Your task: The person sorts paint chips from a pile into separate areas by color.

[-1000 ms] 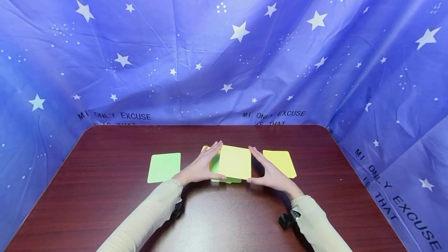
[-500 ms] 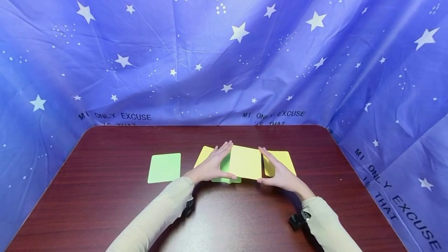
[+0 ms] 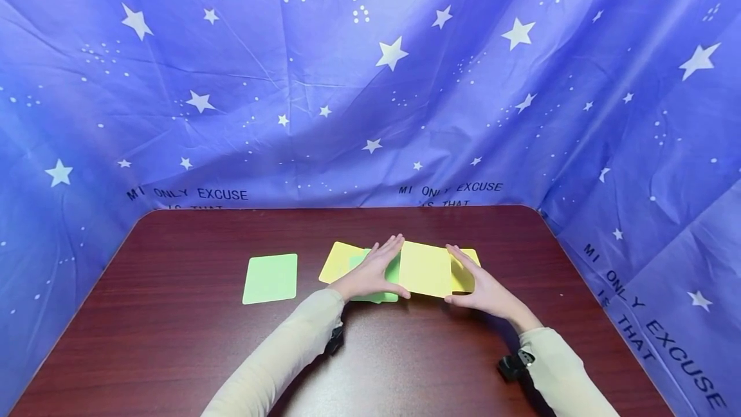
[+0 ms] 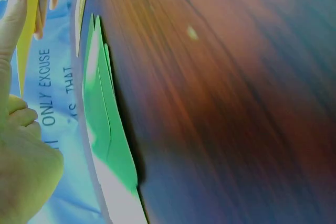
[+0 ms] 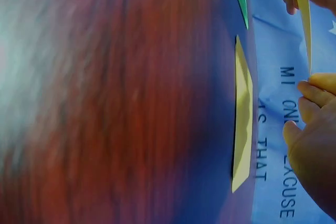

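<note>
My left hand [image 3: 370, 275] and right hand [image 3: 489, 291] hold a square yellow card [image 3: 425, 269] between them. Thumbs are at its near corners and fingertips at its far corners. In both wrist views the held card [image 4: 29, 30] is raised off the table. Beneath my left hand lie several overlapping green cards [image 3: 393, 272], partly hidden, with a yellow card [image 3: 336, 264] behind them. Under the held card's right side, another yellow card [image 3: 464, 280] lies flat; the right wrist view shows this lying card [image 5: 243, 114] low on the tabletop.
A lone green card [image 3: 270, 278] lies to the left on the dark red-brown wooden table [image 3: 173, 340]. Blue cloth [image 3: 324, 82] with white stars and black lettering hangs behind and beside the table. Each wrist carries a small black camera [image 3: 511, 369].
Both hands have moved to the right together, carrying the yellow card from over the green cards to partly over the right-hand yellow card. More of the left-hand yellow card shows.
</note>
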